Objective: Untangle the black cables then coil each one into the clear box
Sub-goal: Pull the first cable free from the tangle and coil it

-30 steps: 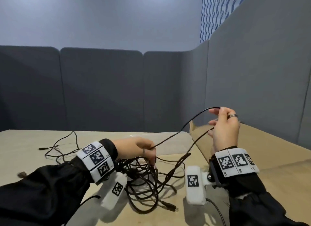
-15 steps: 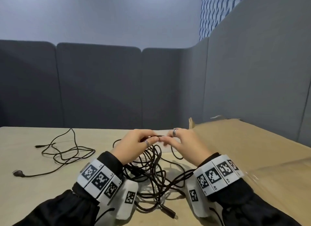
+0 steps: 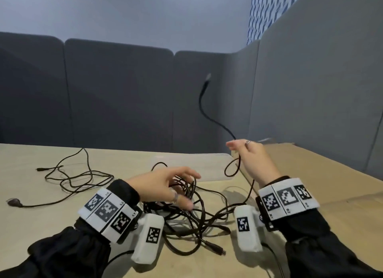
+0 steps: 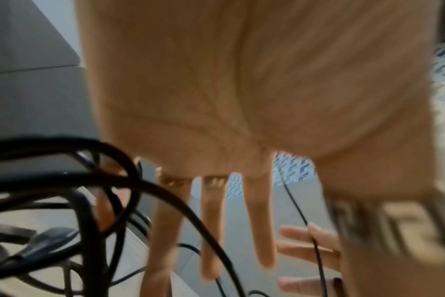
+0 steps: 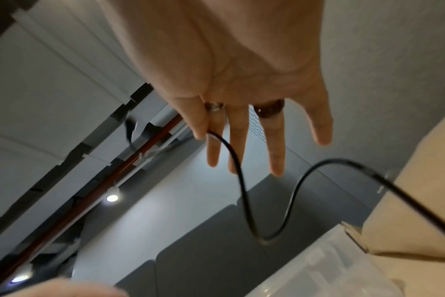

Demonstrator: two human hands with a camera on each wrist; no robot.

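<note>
A tangle of black cables (image 3: 192, 215) lies on the table in front of me. My left hand (image 3: 186, 189) hovers over it with straight, spread fingers (image 4: 211, 231), and strands pass between thumb and fingers without being gripped. My right hand (image 3: 238, 147) is raised to the right of the tangle. Its thumb pinches one black cable (image 5: 241, 180) against the index finger. That cable's free end with its plug (image 3: 207, 78) whips up in the air. The clear box (image 3: 207, 159) lies flat just behind the tangle, below my right hand.
A separate black cable (image 3: 83, 178) lies loose on the table at the left. A cardboard sheet (image 3: 310, 174) covers the right side. Grey partition walls (image 3: 124, 101) close off the back and right. One plug (image 3: 215, 248) of the tangle points toward the front edge.
The hands were together above the tangle half a second ago. The right hand has pulled up and right with a cable, flicking its end into the air. The left hand's fingers have spread.
</note>
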